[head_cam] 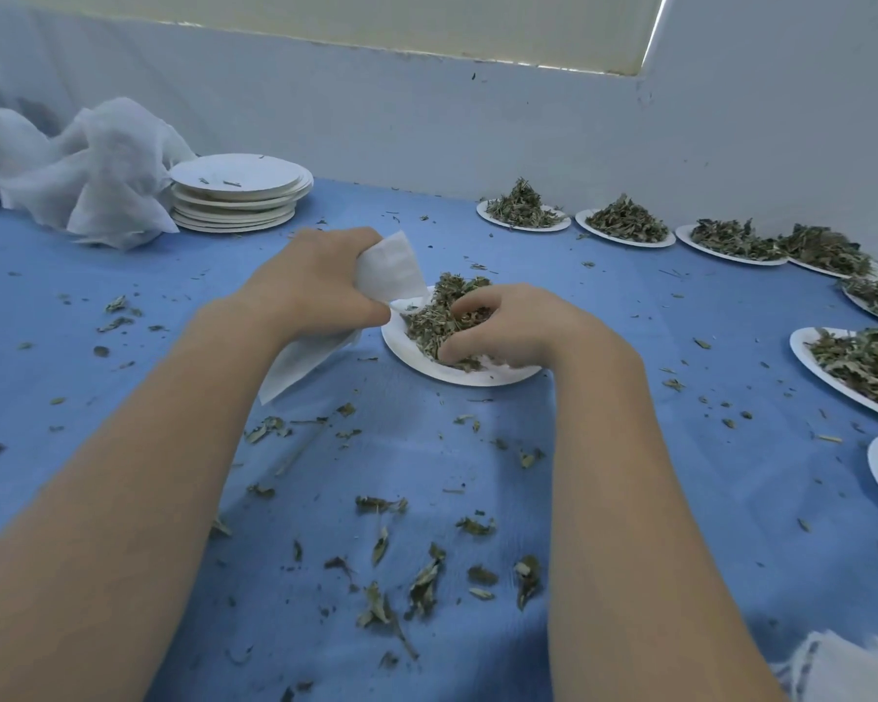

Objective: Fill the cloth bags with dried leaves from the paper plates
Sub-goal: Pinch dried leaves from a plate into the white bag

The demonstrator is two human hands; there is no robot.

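Looked like small work room for packing dried leaves, not home kitchen. Table (123, 306) was covered with blue cloth and pushed into corner of plain pale walls (477, 129). Many paper plates of leaves (624, 225) were lined up along wall. Stack of used plates (239, 192) and heap of white cloth (82, 174) were kept at back left. Loose leaf bits (427, 580) were scattered everywhere.

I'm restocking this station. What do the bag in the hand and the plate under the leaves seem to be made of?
Bag: probably thin white non-woven or gauzy fabric, matte; it creases softly where the left hand grips it.
Plate: likely pressed paper, matte white, with a stiff shallow rim.
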